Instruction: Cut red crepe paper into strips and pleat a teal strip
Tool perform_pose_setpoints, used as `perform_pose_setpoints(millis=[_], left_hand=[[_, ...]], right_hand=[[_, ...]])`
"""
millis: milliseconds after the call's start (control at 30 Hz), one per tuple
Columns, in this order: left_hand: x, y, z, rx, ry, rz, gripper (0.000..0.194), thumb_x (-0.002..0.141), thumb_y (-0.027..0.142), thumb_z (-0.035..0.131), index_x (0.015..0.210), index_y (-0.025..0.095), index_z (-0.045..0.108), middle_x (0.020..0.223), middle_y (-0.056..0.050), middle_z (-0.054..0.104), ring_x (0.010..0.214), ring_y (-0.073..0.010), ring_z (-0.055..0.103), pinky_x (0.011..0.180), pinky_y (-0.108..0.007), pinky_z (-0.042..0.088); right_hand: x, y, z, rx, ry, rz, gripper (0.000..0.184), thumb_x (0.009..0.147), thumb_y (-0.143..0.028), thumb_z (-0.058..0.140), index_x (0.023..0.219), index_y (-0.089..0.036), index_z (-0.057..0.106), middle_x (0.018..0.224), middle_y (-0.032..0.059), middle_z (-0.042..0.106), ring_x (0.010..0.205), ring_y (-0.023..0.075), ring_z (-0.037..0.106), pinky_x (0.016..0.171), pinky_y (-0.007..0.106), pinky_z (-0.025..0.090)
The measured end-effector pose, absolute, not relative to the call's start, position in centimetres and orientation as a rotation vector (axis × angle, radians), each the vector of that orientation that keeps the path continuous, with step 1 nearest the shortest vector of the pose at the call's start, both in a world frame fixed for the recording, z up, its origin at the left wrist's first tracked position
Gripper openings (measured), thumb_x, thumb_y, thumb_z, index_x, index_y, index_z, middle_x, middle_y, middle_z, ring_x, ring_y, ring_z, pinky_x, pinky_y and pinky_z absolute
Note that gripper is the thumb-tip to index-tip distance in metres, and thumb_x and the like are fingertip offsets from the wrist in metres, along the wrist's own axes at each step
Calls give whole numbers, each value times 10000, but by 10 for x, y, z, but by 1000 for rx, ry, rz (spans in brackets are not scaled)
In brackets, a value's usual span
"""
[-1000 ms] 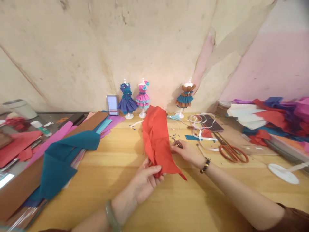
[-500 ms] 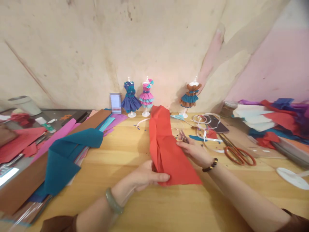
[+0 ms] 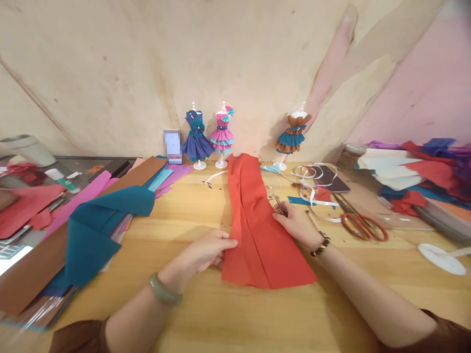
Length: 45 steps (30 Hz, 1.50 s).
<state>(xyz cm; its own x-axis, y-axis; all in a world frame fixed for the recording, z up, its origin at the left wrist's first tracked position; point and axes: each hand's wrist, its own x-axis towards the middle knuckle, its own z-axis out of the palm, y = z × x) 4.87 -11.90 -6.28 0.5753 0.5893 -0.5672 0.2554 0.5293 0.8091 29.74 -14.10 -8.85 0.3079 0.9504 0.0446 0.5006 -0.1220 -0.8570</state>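
Observation:
A long sheet of red crepe paper point(image 3: 253, 230), creased lengthwise, lies on the wooden table with its wider end towards me. My left hand point(image 3: 213, 247) pinches its left edge between thumb and fingers. At the opposite edge, my right hand point(image 3: 292, 221) is closed around small scissors point(image 3: 281, 206), whose blades point away from me. The fingers of that hand rest against the paper's right side. How its handles sit in the palm is hidden.
Mini mannequins wear a blue dress point(image 3: 197, 137), a pink dress point(image 3: 222, 132) and a brown-teal dress point(image 3: 292, 135) by the wall. Large orange-handled scissors point(image 3: 364, 225) and white ribbon point(image 3: 312, 193) lie right. Teal paper point(image 3: 91, 240) covers brown sheets at left. Another person's hand shows far left.
My left hand has moved up and left along the paper. The folded left side has opened out, so the near end lies wider. My right hand still grips the small scissors.

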Motion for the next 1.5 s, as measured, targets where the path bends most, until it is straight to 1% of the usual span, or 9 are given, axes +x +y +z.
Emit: perform_pose_setpoints(millis=[133,233,400,533,667,933,1300,1400,1500], left_hand=[[45,-112,-59,1127,1053,130,162,713,281,681,685,127,641,673,-70,697,553,-141,632,479,-214,445],[43,-110,-59,1128,974,84,190,693,282,694,800,125,678,777,-80,722,632,-155,657,513,-224,468],[43,-113,-63,1103,823,143,444,659,360,780,1039,155,672,1047,-107,714,988,-263,669,744,-315,545],[41,-113,-61,1116,707,198,448,676,363,790,1059,158,680,1108,-102,704,1115,-298,618,947,-396,498],[38,-105,-62,1123,654,298,425,713,352,774,1082,167,673,1183,-91,676,1159,-289,592,996,-408,473],[46,-104,-69,982,752,184,535,721,328,772,1188,148,582,1230,-164,634,1064,-297,647,801,-371,568],[48,-116,-68,1065,749,181,569,717,343,757,1222,196,539,1303,-146,590,1164,-320,584,836,-396,552],[45,-115,-61,1203,834,124,564,749,412,711,1241,223,510,1263,-127,620,1074,-296,640,709,-333,567],[43,-109,-53,1369,898,58,578,753,470,682,1236,210,498,1146,-129,677,849,-249,704,587,-283,541]], right_hand=[[304,-143,-92,-1788,-1347,639,89,665,-220,541,745,-216,502,730,13,596,700,185,567,683,308,447],[303,-141,-94,-1763,-1376,595,87,699,-273,548,737,-215,496,723,13,591,688,182,562,668,310,444],[294,-138,-97,-1655,-1417,507,143,731,-336,561,753,-220,481,700,-5,549,649,167,531,632,299,438],[298,-137,-82,-1577,-1430,437,133,790,-338,544,789,-215,494,711,-11,543,639,149,510,625,280,422],[312,-126,-66,-1571,-1483,223,108,816,-310,531,827,-210,495,714,-13,547,640,147,505,620,273,409],[317,-109,-99,-1786,-1702,146,80,818,-174,483,849,-197,554,827,47,671,727,180,611,667,278,433],[318,-160,-66,-2155,-1719,-104,176,913,-304,473,940,-162,574,781,112,688,675,253,638,548,289,338],[307,-195,-63,-2166,-1772,72,229,948,-359,418,895,-196,571,718,59,683,627,216,634,542,279,362],[292,-232,-67,-2065,-1797,350,314,968,-408,364,860,-217,589,714,35,683,632,191,640,574,277,428]])
